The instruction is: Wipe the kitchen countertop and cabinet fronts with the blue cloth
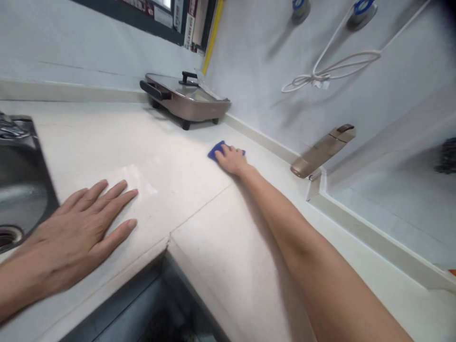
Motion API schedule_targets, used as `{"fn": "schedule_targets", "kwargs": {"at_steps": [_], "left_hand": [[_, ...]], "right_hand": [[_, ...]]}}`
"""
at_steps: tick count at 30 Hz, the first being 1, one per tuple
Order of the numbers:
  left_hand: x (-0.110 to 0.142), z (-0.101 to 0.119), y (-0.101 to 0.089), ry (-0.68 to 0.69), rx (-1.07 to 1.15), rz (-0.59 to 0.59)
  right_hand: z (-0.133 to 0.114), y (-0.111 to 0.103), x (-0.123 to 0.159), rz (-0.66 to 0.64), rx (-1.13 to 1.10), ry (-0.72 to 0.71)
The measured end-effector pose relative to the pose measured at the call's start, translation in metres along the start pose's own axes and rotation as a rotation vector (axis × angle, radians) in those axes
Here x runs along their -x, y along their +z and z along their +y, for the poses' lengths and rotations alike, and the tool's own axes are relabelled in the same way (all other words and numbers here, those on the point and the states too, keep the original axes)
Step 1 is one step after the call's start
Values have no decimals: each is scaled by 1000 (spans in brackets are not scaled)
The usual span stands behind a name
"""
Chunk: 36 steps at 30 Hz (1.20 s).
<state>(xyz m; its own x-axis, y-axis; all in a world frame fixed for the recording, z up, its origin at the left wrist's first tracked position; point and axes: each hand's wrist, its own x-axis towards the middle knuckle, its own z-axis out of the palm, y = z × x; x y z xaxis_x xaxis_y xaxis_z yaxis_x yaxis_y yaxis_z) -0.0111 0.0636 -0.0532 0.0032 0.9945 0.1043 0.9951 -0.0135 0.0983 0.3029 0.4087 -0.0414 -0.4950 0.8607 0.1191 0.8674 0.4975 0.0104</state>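
Observation:
A blue cloth (215, 150) lies on the white countertop (178, 175), partly covered by my right hand (232, 159), whose fingers press and curl over it. That arm is stretched far out toward the corner. My left hand (85, 223) rests flat on the counter beside the sink, fingers spread, holding nothing. Just beyond the cloth stands a brown electric pan (199, 110) with a glass lid and black handles. Whether the blue piece is a plain cloth or a thin sponge is hard to make out under the fingers.
A steel sink (24, 190) with a faucet (10, 127) is at the left. A gold bottle (322, 152) stands by the right wall. A coiled white cord (331, 71) hangs there, below blue-topped valves (362, 7). The counter's inner corner (169, 240) juts out near me.

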Motion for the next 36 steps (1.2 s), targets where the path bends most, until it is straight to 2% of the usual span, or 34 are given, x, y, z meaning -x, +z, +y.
{"fn": "schedule_targets", "kwargs": {"at_steps": [2,5,7,10,13,16,20,25,29,31,33,34,36], "left_hand": [[-2,8,-9,-42,0,-68],[-3,16,-20,-74,65,-98],[-3,18,-24,-78,116,-95],[-1,19,-28,-72,160,-71],[3,20,-33,-40,146,-74],[7,23,-37,-27,111,-71],[10,23,-38,-36,76,-51],[5,18,-34,-19,37,-52],[-6,14,-28,29,24,-56],[-13,9,-23,45,23,-50],[-20,4,-15,48,4,-30],[-23,0,-11,49,-8,-13],[-28,-6,-3,60,-18,33]], "right_hand": [[-62,-6,12,16,-74,-14],[-137,-17,55,37,-118,-134],[-166,-24,94,53,-127,-260],[-176,-33,159,71,-134,-411],[-155,-41,223,80,-143,-409],[-120,-45,289,84,-135,-325],[-70,-41,386,158,-115,-222],[-3,-38,516,178,-47,-28],[60,-41,610,167,25,208],[90,-42,640,153,53,321],[114,-43,648,138,84,438],[122,-43,643,128,104,500],[131,-43,616,102,144,612]]}}
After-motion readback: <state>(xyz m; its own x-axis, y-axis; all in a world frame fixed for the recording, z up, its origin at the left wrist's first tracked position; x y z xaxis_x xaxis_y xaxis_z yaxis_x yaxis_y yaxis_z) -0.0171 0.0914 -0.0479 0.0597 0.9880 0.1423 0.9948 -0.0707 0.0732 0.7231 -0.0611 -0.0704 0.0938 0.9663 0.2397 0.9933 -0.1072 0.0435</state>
